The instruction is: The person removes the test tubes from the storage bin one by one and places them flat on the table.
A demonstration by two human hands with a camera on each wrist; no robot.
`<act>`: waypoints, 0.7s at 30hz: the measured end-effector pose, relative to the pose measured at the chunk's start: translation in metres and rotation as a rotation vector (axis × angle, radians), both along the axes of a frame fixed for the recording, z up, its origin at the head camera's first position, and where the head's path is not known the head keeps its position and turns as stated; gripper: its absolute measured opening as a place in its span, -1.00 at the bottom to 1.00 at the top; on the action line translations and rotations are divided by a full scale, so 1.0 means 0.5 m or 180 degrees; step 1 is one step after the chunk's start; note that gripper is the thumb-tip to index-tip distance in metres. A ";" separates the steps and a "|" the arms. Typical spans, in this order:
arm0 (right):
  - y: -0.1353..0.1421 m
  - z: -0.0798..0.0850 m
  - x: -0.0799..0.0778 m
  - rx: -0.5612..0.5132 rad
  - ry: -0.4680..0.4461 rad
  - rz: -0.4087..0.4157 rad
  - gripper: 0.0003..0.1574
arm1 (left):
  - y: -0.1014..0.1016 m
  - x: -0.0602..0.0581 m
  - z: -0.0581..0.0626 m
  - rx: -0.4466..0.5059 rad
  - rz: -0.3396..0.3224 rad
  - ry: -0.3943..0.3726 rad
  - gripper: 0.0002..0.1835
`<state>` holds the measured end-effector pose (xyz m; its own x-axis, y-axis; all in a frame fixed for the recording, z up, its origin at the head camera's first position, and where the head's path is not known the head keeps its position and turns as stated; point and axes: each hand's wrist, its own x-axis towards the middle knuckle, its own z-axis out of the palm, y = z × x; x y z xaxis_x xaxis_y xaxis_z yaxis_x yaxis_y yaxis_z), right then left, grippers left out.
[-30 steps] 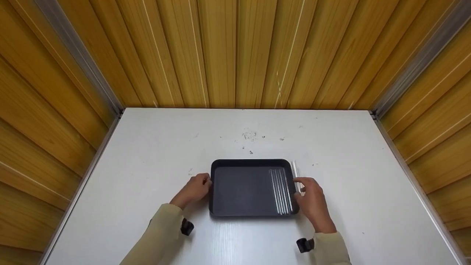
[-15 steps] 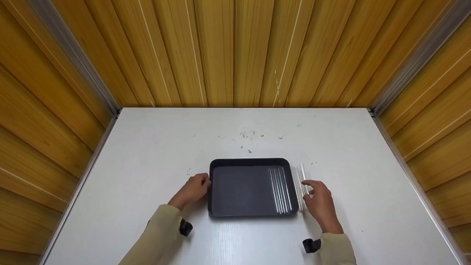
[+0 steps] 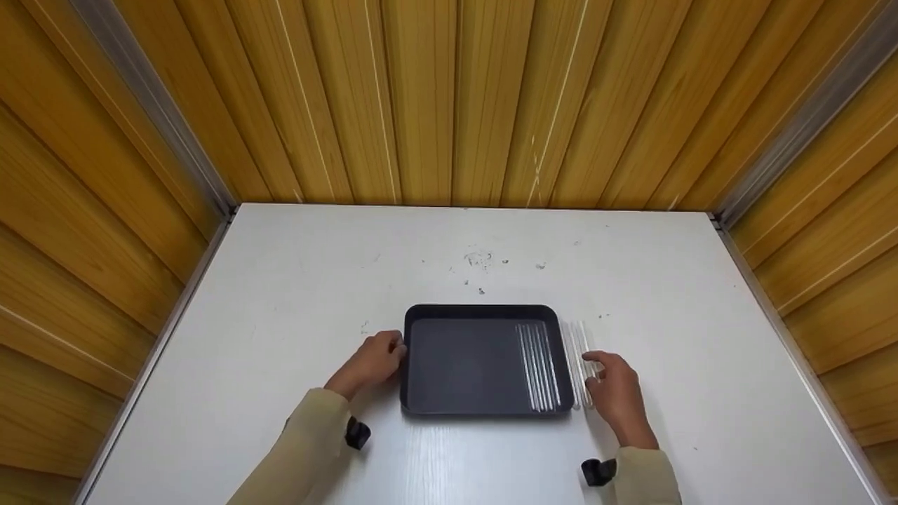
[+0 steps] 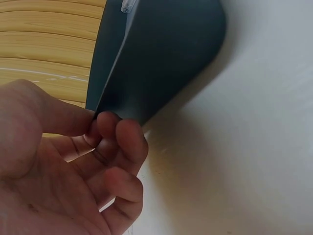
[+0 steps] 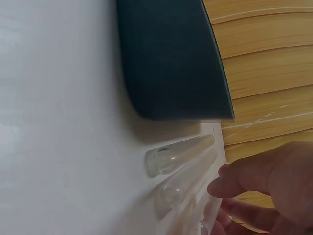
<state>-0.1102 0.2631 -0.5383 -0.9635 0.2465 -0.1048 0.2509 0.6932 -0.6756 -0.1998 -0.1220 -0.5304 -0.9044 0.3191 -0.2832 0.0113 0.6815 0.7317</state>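
Note:
A dark rectangular tray (image 3: 459,365) lies on the white table, with several clear test tubes (image 3: 537,368) side by side along its right part. At its left wall, my left hand (image 3: 375,356) pinches the rim between thumb and curled fingers; the left wrist view shows this grip on the tray wall (image 4: 166,44). Outside the right wall, clear test tubes (image 5: 183,154) lie nearly parallel on the table. My right hand (image 3: 617,389) is beside them, its thumb and fingers around the outermost test tube (image 5: 208,210), whose far part the fingers hide.
The white table (image 3: 316,280) has dark scuff marks behind the tray. Yellow wood-patterned panels (image 3: 449,105) wall in the back and both sides, with grey metal posts in the corners. A black wrist camera (image 3: 598,472) sits at the right sleeve.
My right hand has moved rightward from beside the tray's right wall, and more clear tubes now show between it and the tray. The left hand keeps its hold on the rim.

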 end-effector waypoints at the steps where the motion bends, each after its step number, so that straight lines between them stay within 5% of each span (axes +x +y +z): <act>1: 0.001 -0.002 -0.001 0.0006 0.0008 -0.0004 -0.49 | 0.000 0.000 0.000 0.0001 -0.0004 0.0013 -0.79; 21: 0.002 -0.017 -0.014 -0.0053 0.0090 -0.0035 -0.62 | -0.005 0.002 -0.005 0.0036 -0.0025 0.0071 -0.77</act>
